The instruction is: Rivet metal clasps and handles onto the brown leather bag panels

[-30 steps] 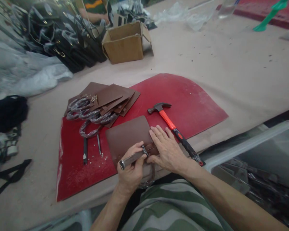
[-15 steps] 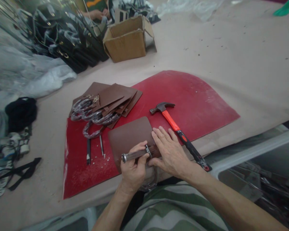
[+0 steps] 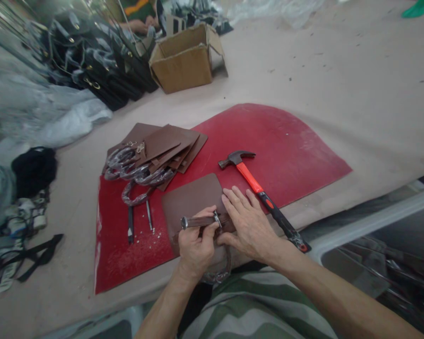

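A brown leather strap point(image 3: 201, 221) with a shiny metal tip and a metal buckle point(image 3: 217, 219) lies over a brown leather panel point(image 3: 192, 195). My left hand point(image 3: 197, 247) is closed on the strap, thumb and fingers by the buckle. My right hand point(image 3: 249, 221) lies flat with fingers stretched out, pressing on the panel's right edge and the strap beyond the buckle. It holds nothing, and its palm hides part of the strap. A plastic-wrapped handle point(image 3: 221, 273) hangs at the table's front edge. Right of my right hand lies a claw hammer point(image 3: 249, 176).
A red mat point(image 3: 279, 136) covers the worktable. On it are stacked brown leather pieces with wrapped handles point(image 3: 169, 146), a dark flat tool point(image 3: 130, 223) and a thin metal punch-like rod point(image 3: 149, 214). Behind stand a cardboard box point(image 3: 182, 68), black bags point(image 3: 102, 66) and another person's hands point(image 3: 141, 24).
The view has shifted slightly. My left hand and the strap's metal tip have moved a little right and up; my right hand stays in place.
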A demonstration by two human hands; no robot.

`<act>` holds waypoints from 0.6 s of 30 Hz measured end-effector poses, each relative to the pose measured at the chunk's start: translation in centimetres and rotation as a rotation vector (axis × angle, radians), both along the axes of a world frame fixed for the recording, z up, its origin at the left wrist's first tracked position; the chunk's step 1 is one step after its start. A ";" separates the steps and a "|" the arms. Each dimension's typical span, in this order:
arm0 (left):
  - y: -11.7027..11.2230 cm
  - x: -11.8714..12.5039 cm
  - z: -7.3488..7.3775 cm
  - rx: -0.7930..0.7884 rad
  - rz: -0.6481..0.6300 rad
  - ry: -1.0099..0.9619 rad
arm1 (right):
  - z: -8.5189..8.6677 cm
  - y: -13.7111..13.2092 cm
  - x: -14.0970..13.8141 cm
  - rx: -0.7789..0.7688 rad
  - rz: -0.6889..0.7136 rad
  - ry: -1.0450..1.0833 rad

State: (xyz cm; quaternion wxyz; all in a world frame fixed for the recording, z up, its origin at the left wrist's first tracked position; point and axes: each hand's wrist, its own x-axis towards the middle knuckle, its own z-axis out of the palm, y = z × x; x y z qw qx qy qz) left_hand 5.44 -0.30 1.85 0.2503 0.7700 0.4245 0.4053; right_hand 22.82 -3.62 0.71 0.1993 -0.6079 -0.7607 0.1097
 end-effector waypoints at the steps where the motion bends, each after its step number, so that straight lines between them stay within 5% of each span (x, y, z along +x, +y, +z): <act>1: 0.1 0.1 0.0 0.016 -0.005 0.005 | 0.0 0.0 0.0 0.003 0.000 -0.002; 11: 0.2 0.7 0.4 0.055 -0.009 0.058 | 0.6 0.1 0.1 -0.017 0.007 0.032; 18: 0.1 0.5 0.2 -0.004 0.000 0.033 | 0.1 -1.3 1.1 0.088 0.027 0.261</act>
